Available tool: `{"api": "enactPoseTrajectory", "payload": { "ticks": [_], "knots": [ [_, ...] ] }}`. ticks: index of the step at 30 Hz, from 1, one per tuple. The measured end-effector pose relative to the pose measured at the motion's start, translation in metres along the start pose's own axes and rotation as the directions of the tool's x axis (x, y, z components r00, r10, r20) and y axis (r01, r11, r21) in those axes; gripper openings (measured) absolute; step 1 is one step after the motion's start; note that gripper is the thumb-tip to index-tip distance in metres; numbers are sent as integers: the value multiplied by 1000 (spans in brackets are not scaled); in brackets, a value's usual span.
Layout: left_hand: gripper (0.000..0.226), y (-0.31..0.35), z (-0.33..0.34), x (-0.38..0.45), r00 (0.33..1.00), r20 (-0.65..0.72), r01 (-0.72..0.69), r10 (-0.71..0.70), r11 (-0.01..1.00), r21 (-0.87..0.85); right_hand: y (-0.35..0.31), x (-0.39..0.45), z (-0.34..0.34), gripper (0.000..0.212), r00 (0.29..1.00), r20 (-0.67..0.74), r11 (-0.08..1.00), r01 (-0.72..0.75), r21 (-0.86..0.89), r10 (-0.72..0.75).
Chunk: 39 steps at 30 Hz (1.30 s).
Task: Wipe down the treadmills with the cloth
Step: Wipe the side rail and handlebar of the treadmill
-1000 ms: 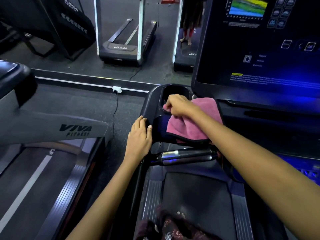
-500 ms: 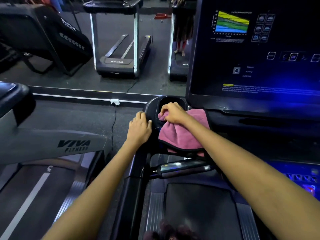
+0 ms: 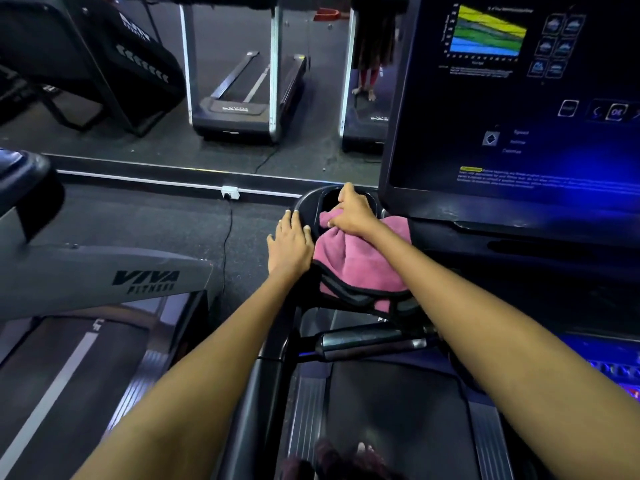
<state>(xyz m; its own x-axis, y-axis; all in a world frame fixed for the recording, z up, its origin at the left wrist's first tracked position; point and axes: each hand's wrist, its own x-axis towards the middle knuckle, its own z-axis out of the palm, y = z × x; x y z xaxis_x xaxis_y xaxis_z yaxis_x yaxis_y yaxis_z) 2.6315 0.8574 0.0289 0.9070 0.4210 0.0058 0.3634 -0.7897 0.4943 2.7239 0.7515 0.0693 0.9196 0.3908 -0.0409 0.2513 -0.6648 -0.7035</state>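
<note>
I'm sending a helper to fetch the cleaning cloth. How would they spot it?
Find the treadmill with the big lit screen. Just left of its lower corner is a black cup holder, and the cloth is draped over the console there, gripped by the right hand. It is the only pink thing among black and grey machines.

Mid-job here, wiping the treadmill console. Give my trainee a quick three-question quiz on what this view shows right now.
1. True or false: the right hand grips the pink cloth at the cup holder.
2. What does the left hand do? A) holds the cloth B) rests flat on the console's left edge C) taps the touchscreen
3. Fill in: the grey arm of the neighbouring treadmill reads "VIVA ____".

Key: 1 true; 2 B; 3 FITNESS.
</note>
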Motion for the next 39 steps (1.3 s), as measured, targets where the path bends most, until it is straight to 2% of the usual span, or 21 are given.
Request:
{"api": "enactPoseTrajectory", "payload": {
  "ticks": [3,6,9,13,16,18,20,22,26,28,32,34,37,39],
  "knots": [
    [50,-1,2,3,1000,-3,-13,13,1000,-5,7,-4,4,47,997,66,997,54,-51,-50],
    [48,-3,2,6,1000,-14,-13,12,1000,-24,6,1,9,50,997,4,997,71,-5,-71],
    [45,-3,2,6,999,-27,-22,21,999,-29,3,2,6,39,995,-19,996,93,7,-93],
    [41,-4,3,7,998,-51,-37,35,998,-51,3,-16,-6,31,966,193,971,201,-132,-173],
    [40,-5,2,5,997,-61,-47,43,997,-60,-7,-26,-19,24,946,300,949,201,-244,-123],
    [39,-5,1,4,997,-62,-54,50,996,-66,-18,-36,-28,18,940,334,887,216,-409,-74],
    [39,-5,0,4,997,-64,-56,51,995,-77,-28,-48,-31,18,955,292,709,247,-660,-60],
    [39,-6,1,3,996,-70,-57,51,995,-87,-24,-61,-23,25,980,180,501,198,-842,-85],
    [38,-6,2,3,995,-78,-62,56,995,-81,4,-89,1,32,985,6,316,62,-947,-175],
    [39,-6,1,2,996,-77,-58,51,995,-85,10,-102,6,38,969,-86,313,-10,-950,-231],
    [41,-6,1,2,997,-68,-51,46,995,-84,22,-130,12,70,985,-144,379,-97,-920,-98],
    [41,-5,1,2,997,-68,-49,44,995,-85,29,-138,10,69,984,-155,388,-110,-915,-87],
    [41,-4,1,2,997,-70,-43,38,996,-80,25,-130,11,56,975,-148,382,-74,-921,-168],
    [41,-4,2,2,997,-72,-37,31,996,-80,17,-118,16,65,985,-126,388,-70,-919,-120]
  ]
}}
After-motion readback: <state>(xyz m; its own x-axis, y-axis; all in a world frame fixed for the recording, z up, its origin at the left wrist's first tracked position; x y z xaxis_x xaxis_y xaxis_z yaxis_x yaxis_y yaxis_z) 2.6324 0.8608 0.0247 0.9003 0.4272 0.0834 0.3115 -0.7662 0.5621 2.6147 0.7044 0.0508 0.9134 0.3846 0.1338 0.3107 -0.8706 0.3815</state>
